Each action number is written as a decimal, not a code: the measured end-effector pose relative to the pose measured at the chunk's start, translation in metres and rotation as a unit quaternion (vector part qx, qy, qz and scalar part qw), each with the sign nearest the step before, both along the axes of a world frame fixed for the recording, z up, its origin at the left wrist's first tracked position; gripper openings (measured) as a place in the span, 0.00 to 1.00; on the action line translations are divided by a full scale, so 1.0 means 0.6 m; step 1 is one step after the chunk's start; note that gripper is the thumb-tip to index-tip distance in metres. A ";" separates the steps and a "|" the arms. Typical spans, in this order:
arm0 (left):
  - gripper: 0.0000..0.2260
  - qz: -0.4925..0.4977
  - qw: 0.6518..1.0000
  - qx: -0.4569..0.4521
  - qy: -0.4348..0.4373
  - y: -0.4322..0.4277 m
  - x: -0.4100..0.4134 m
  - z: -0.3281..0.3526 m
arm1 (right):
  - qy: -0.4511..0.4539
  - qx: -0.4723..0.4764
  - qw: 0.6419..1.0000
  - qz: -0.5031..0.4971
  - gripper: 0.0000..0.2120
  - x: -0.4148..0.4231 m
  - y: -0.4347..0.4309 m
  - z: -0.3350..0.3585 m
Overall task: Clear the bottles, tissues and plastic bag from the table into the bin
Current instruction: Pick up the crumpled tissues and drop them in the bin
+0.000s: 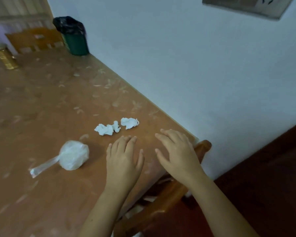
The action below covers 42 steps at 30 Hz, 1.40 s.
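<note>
Two crumpled white tissues lie on the brown table (41, 100): one tissue (107, 128) to the left, the other tissue (129, 123) just right of it. A knotted clear plastic bag (72, 157) with white contents lies left of my hands. My left hand (124, 159) is flat above the table, fingers straight, just below the tissues. My right hand (177, 151) hovers near the table's right edge, fingers spread, holding nothing. A green bin (75, 41) with a black liner stands at the table's far corner by the wall. A gold-coloured bottle (4, 56) stands at the far left.
A white wall (195, 65) runs along the table's right edge. A wooden chair back (34, 40) stands beyond the far end. Another wooden chair (169, 194) sits under the near right corner, beside a dark red floor.
</note>
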<state>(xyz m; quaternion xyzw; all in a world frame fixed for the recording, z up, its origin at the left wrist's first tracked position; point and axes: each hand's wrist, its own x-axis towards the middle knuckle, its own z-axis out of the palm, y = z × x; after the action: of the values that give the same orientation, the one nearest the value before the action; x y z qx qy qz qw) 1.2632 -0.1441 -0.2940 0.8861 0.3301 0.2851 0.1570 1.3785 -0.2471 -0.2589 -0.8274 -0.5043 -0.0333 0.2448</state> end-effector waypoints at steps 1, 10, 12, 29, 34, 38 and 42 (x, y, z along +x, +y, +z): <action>0.17 0.007 1.000 0.003 0.002 0.015 0.007 -0.005 | -0.002 -0.004 1.000 0.011 0.17 0.010 0.018 -0.006; 0.17 0.097 0.994 -0.029 0.042 0.113 0.046 -0.071 | 0.018 -0.050 0.993 0.105 0.17 0.095 0.162 -0.072; 0.17 0.118 0.991 -0.039 0.057 0.134 0.056 -0.087 | 0.032 -0.064 0.990 0.123 0.17 0.114 0.195 -0.090; 0.18 0.221 0.967 -0.083 0.096 0.295 0.124 -0.231 | 0.108 -0.120 0.970 0.181 0.18 0.228 0.397 -0.269; 0.19 0.232 0.963 -0.099 0.093 0.316 0.140 -0.257 | 0.115 -0.121 0.967 0.195 0.20 0.240 0.431 -0.300; 0.17 0.226 0.964 -0.108 0.092 0.325 0.146 -0.269 | 0.125 -0.125 0.964 0.200 0.21 0.241 0.445 -0.317; 0.14 0.229 0.961 -0.127 0.091 0.321 0.141 -0.277 | 0.117 -0.133 0.963 0.203 0.21 0.236 0.444 -0.330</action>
<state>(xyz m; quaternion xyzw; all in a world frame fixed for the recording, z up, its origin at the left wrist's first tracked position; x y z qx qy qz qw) 1.3477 0.0488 -0.4604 0.7818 0.5707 0.1872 0.1677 1.5202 0.0194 -0.4569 -0.7307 -0.6294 0.1821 0.1916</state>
